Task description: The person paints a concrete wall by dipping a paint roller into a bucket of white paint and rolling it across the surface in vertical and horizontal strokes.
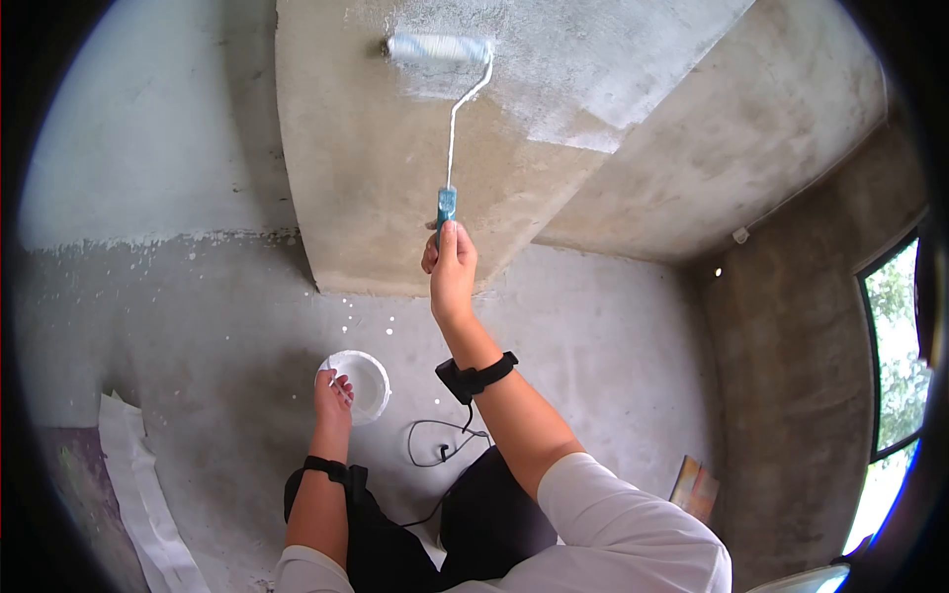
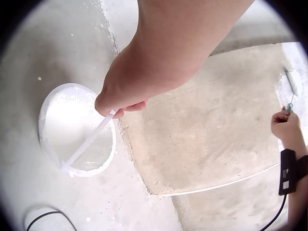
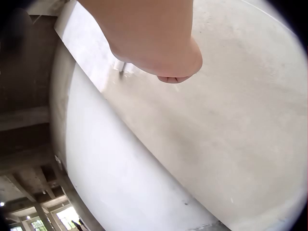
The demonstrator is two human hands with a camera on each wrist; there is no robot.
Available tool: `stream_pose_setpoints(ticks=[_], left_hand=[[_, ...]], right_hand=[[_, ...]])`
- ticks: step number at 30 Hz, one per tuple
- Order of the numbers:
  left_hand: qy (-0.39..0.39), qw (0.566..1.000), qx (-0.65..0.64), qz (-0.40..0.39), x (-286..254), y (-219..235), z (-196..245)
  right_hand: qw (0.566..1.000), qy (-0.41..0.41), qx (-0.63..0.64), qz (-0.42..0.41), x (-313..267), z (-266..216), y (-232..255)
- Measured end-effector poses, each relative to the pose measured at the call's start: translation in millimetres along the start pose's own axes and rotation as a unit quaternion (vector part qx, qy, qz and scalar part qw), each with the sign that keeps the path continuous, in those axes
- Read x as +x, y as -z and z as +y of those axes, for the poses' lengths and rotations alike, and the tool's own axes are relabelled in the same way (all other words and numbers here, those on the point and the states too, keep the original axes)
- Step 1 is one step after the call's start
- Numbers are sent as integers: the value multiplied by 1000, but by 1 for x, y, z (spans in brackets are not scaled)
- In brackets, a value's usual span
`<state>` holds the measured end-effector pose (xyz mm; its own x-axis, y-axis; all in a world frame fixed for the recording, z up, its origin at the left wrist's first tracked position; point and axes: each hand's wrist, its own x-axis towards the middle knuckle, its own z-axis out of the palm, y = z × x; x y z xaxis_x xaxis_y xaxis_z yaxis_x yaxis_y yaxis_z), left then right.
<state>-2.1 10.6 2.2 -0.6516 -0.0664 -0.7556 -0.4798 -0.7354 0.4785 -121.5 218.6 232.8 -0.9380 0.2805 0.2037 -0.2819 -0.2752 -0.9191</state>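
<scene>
My right hand (image 1: 452,265) grips the blue-green handle of a paint roller (image 1: 440,47), arm stretched out ahead. The roller's pale, striped sleeve lies against the upper part of a bare wall face (image 1: 386,168), at the edge of a patch of white paint (image 1: 583,79). Lower down, my left hand (image 1: 333,395) holds the handle strip of a white bucket (image 1: 373,390). In the left wrist view the strip (image 2: 89,144) runs from my fingers to the bucket's rim, and white paint (image 2: 70,118) shows inside. The right wrist view mostly hides the roller behind my hand (image 3: 159,53).
White drips dot the grey floor (image 1: 554,326) around the bucket. A looped black cable (image 1: 445,445) lies near my legs. At the left is a white sheet strip (image 1: 148,494), at the right a brownish block (image 1: 694,489) and a window (image 1: 895,336).
</scene>
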Motion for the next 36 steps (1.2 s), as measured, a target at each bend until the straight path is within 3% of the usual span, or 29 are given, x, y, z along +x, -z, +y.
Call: stream_pose_setpoints(ticks=[2, 5, 7, 11, 14, 20, 22, 27, 36], left_hand=[[-1, 1000, 0, 4, 2, 1, 0], [-4, 1000, -3, 1, 3, 0, -1], [-5, 1000, -2, 0, 1, -1, -2], [-6, 1000, -3, -8, 9, 3, -7], [-5, 1000, 0, -8, 6, 2, -4], [-1, 1000, -2, -4, 3, -2, 1], [0, 1000, -1, -1, 2, -1, 2], [6, 1000, 2, 1, 4, 0, 0], [2, 1000, 5, -7, 2, 0, 2]], right_hand=[[1000, 0, -13, -4, -1, 34, 20], [999, 1, -51, -16, -3, 48, 33], [991, 18, -134, 5, -7, 44, 30], [993, 12, -113, 37, -7, 32, 23], [989, 32, -144, 15, 1, 32, 28], [998, 17, -15, 57, -1, -25, -2], [994, 58, 41, 83, 0, -36, -4], [989, 83, 57, 106, 6, -44, 4], [995, 24, 76, 66, 2, -28, -4]])
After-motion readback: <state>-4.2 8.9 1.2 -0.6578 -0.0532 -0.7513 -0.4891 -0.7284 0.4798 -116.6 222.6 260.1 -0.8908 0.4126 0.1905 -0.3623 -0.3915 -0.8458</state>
